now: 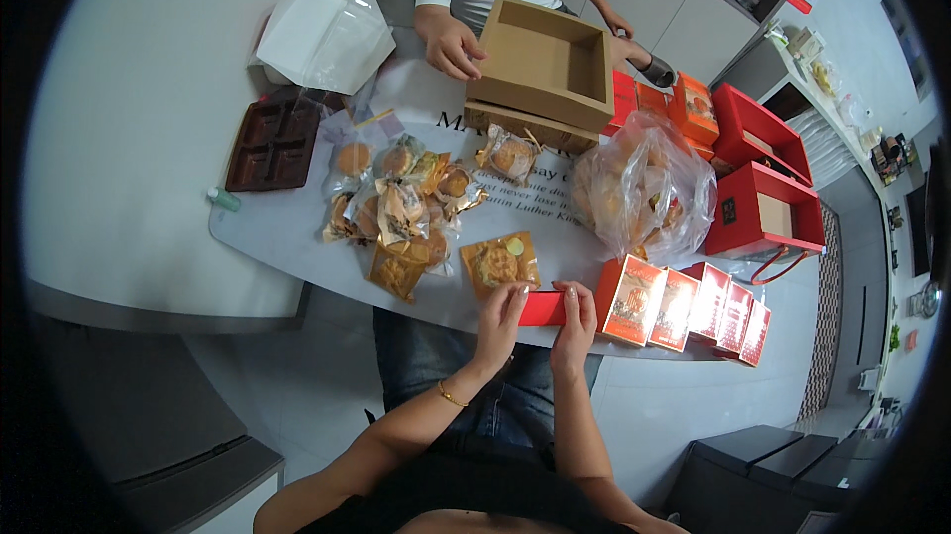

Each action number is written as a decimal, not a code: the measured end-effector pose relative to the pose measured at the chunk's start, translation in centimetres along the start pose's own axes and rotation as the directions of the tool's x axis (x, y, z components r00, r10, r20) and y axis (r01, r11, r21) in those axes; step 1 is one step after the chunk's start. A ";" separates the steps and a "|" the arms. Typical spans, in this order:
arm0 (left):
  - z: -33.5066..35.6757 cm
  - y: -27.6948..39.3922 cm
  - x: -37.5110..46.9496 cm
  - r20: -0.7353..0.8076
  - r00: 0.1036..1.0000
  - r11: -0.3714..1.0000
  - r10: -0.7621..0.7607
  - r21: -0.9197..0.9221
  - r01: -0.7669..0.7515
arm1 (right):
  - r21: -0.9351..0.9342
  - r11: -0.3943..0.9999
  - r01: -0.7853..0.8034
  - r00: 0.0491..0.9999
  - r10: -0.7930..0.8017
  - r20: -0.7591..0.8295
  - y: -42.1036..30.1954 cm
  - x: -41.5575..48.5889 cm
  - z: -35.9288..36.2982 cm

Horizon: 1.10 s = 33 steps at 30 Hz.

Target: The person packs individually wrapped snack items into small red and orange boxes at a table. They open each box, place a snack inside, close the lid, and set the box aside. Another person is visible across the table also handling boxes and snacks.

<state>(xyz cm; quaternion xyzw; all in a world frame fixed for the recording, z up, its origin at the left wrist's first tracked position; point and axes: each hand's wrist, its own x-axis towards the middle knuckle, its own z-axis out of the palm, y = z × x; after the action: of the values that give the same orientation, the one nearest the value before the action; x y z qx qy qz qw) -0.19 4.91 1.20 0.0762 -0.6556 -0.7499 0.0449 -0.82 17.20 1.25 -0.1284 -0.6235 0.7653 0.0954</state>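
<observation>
Between my two hands is a small red box (541, 309), held level near the table's front edge. My left hand (501, 327) grips its left end, and my right hand (574, 324) grips its right end. Just beyond my left hand lies a wrapped mooncake (499, 264) in a gold-edged packet. A pile of individually wrapped pastries (403, 211) sits farther left. To the right of my right hand stands a row of several red and orange printed boxes (631, 300). Behind them rests a clear plastic bag (645, 185) full of pastries.
Across the table sits a person, one hand (452, 49) beside a kraft cardboard box (546, 62). A brown plastic tray (273, 142) and white packaging (319, 32) are at far left. Red gift boxes (765, 211) stand at right. A green-capped small bottle (224, 199) lies by the left edge.
</observation>
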 end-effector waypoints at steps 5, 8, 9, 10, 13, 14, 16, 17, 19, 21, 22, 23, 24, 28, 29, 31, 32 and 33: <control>-0.1 -0.4 0.7 0.019 0.998 0.996 -0.063 -0.058 0.064 | -0.009 1.000 -0.017 1.000 0.017 -0.003 -0.3 0.4 0.6; 0.0 -0.3 0.9 0.028 0.999 0.997 -0.046 -0.053 0.048 | -0.014 0.999 -0.034 0.999 0.034 0.009 0.2 0.6 0.2; 0.1 -0.2 0.6 0.031 0.999 0.999 -0.039 -0.035 0.040 | -0.001 1.000 -0.029 1.000 0.029 0.007 0.3 0.4 0.1; 0.2 -0.3 0.6 0.019 0.999 0.999 -0.042 -0.034 0.042 | 0.012 1.000 -0.024 1.000 0.024 0.004 0.4 0.5 0.2; 0.0 -1.4 1.0 0.054 0.990 0.987 -0.129 -0.094 0.133 | 0.028 0.999 -0.035 0.999 0.035 0.017 0.6 0.9 0.1; -0.5 -1.9 1.0 0.109 0.994 0.991 -0.030 -0.125 0.043 | 0.048 0.997 -0.062 0.998 0.060 0.032 0.8 0.9 0.0; -1.5 -2.7 1.0 0.214 0.969 0.984 0.121 -0.155 -0.089 | 0.092 0.990 -0.104 0.993 0.098 0.067 1.3 1.3 -0.7; -2.2 -3.2 0.7 0.267 0.949 0.980 0.167 -0.148 -0.131 | 0.115 0.985 -0.126 0.989 0.116 0.088 1.5 1.4 -1.1; -3.8 -4.7 0.7 0.357 0.909 0.963 0.213 0.082 -0.258 | 0.149 0.976 -0.157 0.983 0.140 0.121 1.5 1.5 -1.0; -4.2 -4.8 0.6 0.416 0.888 0.924 0.196 0.226 -0.310 | 0.160 0.973 -0.169 0.979 0.147 0.142 0.9 1.6 -0.8; -4.2 -4.7 0.5 0.383 0.909 0.931 0.166 0.243 -0.272 | 0.166 0.966 -0.198 0.970 0.170 0.171 1.2 1.6 -1.0; -4.1 -4.6 0.4 0.349 0.927 0.937 0.136 0.259 -0.234 | 0.198 0.958 -0.208 0.968 0.173 0.181 1.2 1.5 -1.1; -4.2 -4.7 0.3 0.310 0.945 0.942 0.106 0.274 -0.196 | 0.231 0.948 -0.218 0.965 0.175 0.195 0.9 1.5 -1.0; -4.2 -4.6 0.7 0.174 0.985 0.990 0.016 0.134 -0.039 | 0.234 0.951 -0.200 0.957 0.139 0.253 0.3 0.2 -1.0; -4.3 -4.4 0.4 0.145 0.988 0.998 -0.060 -0.007 0.062 | 0.081 0.972 -0.219 0.931 0.184 0.315 1.1 0.2 -1.9; -4.0 -3.3 0.5 0.073 0.927 0.858 -0.367 -0.358 0.368 | -0.101 0.967 -0.236 0.887 0.257 0.383 1.5 -1.0 -2.2; -4.5 -4.3 0.4 0.026 0.896 0.835 -0.443 -0.351 0.424 | -0.089 0.952 -0.293 0.860 0.303 0.411 1.7 -1.7 -2.3; -4.3 -3.9 0.4 0.040 0.896 0.825 -0.443 -0.374 0.424 | -0.077 0.951 -0.301 0.860 0.305 0.409 2.1 -2.5 -2.4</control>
<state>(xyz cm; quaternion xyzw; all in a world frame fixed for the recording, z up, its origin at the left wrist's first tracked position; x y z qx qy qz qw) 0.26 1.18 -3.24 0.2314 -0.4651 -0.8490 -0.0969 2.37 18.23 -1.10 -0.0594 -0.6054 0.7771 -0.1615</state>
